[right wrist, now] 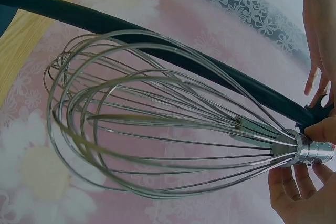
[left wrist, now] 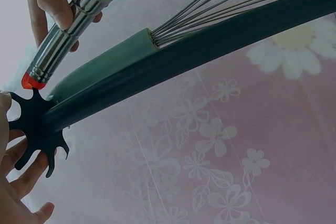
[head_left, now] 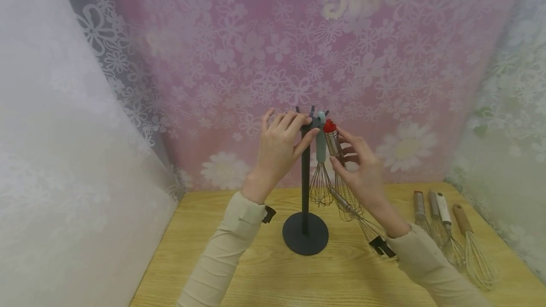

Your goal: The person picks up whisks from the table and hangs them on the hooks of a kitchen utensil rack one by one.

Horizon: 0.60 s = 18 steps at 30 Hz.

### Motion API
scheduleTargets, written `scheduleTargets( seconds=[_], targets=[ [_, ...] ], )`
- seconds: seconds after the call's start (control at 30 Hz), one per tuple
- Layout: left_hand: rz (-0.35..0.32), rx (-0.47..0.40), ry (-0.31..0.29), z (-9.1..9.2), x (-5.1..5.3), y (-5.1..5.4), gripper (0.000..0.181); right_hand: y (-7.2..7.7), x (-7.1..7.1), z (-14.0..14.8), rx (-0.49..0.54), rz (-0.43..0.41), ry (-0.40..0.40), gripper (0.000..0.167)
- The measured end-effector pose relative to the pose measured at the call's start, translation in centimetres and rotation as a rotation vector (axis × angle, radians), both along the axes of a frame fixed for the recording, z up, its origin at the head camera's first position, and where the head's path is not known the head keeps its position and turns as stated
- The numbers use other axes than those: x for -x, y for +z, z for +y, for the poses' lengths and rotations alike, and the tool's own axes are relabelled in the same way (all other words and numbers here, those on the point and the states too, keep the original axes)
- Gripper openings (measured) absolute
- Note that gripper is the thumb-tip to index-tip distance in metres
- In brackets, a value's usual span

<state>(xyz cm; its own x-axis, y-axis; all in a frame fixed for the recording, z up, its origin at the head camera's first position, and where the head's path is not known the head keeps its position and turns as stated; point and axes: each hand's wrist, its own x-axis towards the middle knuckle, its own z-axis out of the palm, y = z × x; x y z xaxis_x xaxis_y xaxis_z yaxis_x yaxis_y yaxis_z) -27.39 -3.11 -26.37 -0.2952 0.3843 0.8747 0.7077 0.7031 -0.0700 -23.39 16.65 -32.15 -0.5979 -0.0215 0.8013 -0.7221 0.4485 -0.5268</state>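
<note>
A dark hanging stand (head_left: 305,179) with a round base and a ring of hooks stands upright on the table. My left hand (head_left: 278,143) holds its hook ring (left wrist: 38,114) between thumb and fingers. From one hook hangs a whisk with a pale green handle (head_left: 321,148). Just right of it, my right hand (head_left: 362,167) grips a steel-handled whisk (head_left: 334,145) by the handle, red end up, close to the hooks. In the right wrist view that whisk's wire loops (right wrist: 157,124) fill the middle, partly overlapping the stand's pole.
Another metal-handled whisk (head_left: 342,201) lies on the wooden table (head_left: 256,269) behind my right wrist. At the right lie several whisks, among them one with a white handle (head_left: 443,208) and one with a wooden handle (head_left: 462,220). Flower-patterned cloth walls (head_left: 239,75) surround the table.
</note>
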Motion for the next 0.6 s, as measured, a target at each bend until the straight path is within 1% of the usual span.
scheduleTargets(
  seconds=[0.3, 0.6],
  targets=[
    [-0.007, -0.004, -0.005, 0.0, 0.0, 0.0, 0.027, -0.7, 0.3, -0.5, 0.019, -0.024, 0.003, 0.067],
    [-0.009, -0.001, -0.002, 0.0, -0.1, 0.1, 0.028, -0.9, 0.5, -1.2, 0.047, -0.036, -0.009, 0.066]
  ],
)
